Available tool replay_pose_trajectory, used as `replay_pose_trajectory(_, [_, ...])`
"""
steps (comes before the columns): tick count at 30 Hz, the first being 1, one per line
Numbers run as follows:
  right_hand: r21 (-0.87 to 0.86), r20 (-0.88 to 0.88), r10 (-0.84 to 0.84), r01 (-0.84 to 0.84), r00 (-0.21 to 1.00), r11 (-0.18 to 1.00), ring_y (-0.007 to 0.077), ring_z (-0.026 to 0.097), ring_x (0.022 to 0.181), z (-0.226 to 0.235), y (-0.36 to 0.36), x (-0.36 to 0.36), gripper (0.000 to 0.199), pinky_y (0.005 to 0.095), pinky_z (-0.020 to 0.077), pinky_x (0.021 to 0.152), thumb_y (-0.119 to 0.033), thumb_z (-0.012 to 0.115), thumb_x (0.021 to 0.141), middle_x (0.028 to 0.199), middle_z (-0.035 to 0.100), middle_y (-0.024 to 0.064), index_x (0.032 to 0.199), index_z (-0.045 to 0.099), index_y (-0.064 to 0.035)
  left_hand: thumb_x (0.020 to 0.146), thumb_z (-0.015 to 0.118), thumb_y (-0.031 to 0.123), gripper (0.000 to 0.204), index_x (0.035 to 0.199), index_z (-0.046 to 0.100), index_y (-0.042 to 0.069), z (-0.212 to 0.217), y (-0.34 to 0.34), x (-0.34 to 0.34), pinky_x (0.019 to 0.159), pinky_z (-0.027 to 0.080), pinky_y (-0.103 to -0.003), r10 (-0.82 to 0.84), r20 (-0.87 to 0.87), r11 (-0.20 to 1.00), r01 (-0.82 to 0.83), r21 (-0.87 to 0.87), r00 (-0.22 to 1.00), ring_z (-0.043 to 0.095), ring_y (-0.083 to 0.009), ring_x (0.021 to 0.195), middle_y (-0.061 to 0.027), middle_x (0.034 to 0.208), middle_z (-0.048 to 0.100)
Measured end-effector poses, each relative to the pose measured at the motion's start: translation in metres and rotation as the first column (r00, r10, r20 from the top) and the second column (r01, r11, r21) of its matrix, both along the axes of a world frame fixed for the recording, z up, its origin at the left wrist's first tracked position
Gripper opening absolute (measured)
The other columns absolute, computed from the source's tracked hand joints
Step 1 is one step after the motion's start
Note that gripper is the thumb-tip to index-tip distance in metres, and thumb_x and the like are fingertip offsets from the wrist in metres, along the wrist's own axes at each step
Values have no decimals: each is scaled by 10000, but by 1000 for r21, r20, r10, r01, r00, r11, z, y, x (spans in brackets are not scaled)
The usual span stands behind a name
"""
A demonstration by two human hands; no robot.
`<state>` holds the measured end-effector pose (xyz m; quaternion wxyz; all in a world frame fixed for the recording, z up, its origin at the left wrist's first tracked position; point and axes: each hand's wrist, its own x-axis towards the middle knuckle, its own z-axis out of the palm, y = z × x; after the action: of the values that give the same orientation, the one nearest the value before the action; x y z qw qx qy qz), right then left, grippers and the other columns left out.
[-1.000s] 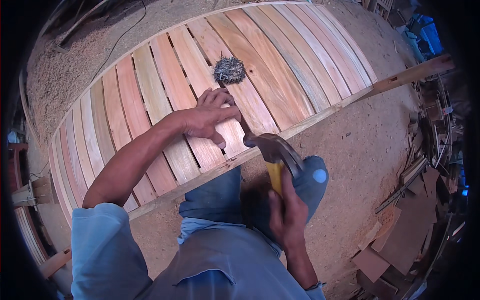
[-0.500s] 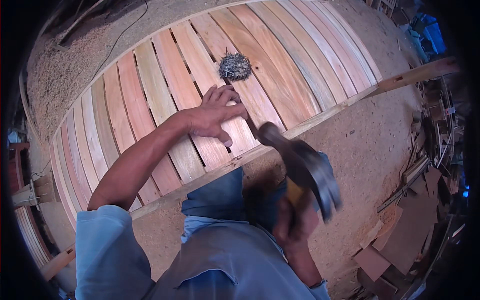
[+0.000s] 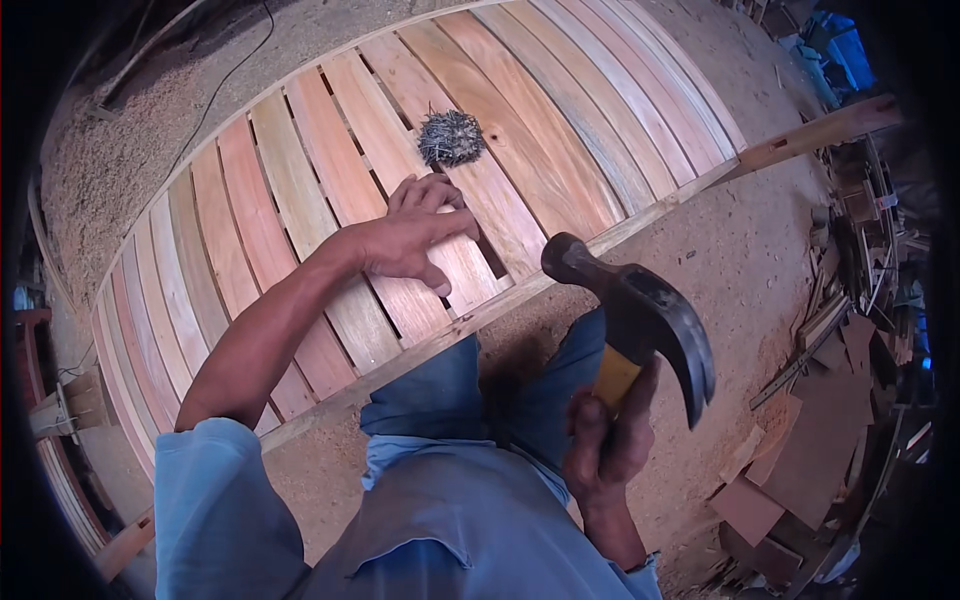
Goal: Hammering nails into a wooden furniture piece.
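Note:
A panel of pale and reddish wooden slats on a frame lies in front of me. My left hand rests palm down on one slat, its fingers spread and slightly bent, the thumb toward the near frame rail. Just beyond the fingers sits a heap of nails. In my right hand is a claw hammer with a dark metal head and a yellow part on its handle. It is raised off the panel near the front rail, the striking face toward the slats and the claw to the right.
A wooden beam extends from the panel's right corner. Scrap boards and offcuts are piled on the right. Sawdust covers the floor at far left, where a dark cable runs. Something blue lies at far right.
The hammer has moved right and up, away from the slat gap near my left hand. My left hand stays on the same slat. The whole view has shifted slightly.

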<state>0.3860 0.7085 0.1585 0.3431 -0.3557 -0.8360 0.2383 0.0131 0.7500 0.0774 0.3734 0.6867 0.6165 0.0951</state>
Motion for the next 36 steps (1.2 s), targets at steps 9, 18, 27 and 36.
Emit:
replay_pose_trajectory(9, [-59, 161, 122, -114, 979, 992, 403, 807, 854, -35, -14, 1, 668, 472, 636, 768, -42, 727, 1081, 1080, 787, 259, 1711, 504, -29, 709, 1030, 346, 882, 1499, 648, 269, 5, 3, 4, 1414, 50, -669, -7, -21, 1000, 7, 5, 1000, 67, -524, 1721, -219, 1717, 356])
replay_pose_trajectory(18, [109, -43, 65, -60, 997, 992, 389, 819, 1101, -16, -28, -18, 619, 469, 638, 969, -6, 667, 1076, 1274, 787, 277, 1672, 503, 42, 697, 1027, 359, 893, 1496, 641, 256, -2, 0, -2, 1404, -29, -689, -14, -4, 998, 15, 64, 1000, 100, -514, 1728, -224, 1677, 411])
replay_pose_trajectory(27, [-294, -36, -134, 118, 990, 949, 400, 778, 870, -31, -47, -31, 688, 399, 617, 805, -55, 673, 1116, 1058, 762, 232, 1769, 474, -143, 695, 1031, 403, 915, 1508, 645, 242, -12, -1, -6, 1410, 30, -671, -53, -34, 995, 56, 88, 998, 149, -536, 1700, -237, 1670, 412])
replay_pose_trajectory(36, [-203, 165, -155, 187, 974, 961, 419, 766, 836, -48, -62, -40, 628, 472, 621, 767, -65, 691, 1093, 1001, 763, 218, 1701, 550, -134, 725, 1001, 477, 968, 1561, 589, 214, -2, 7, -5, 1393, 19, -685, -92, -88, 989, 101, 107, 992, 202, -521, 1678, -275, 1642, 417])
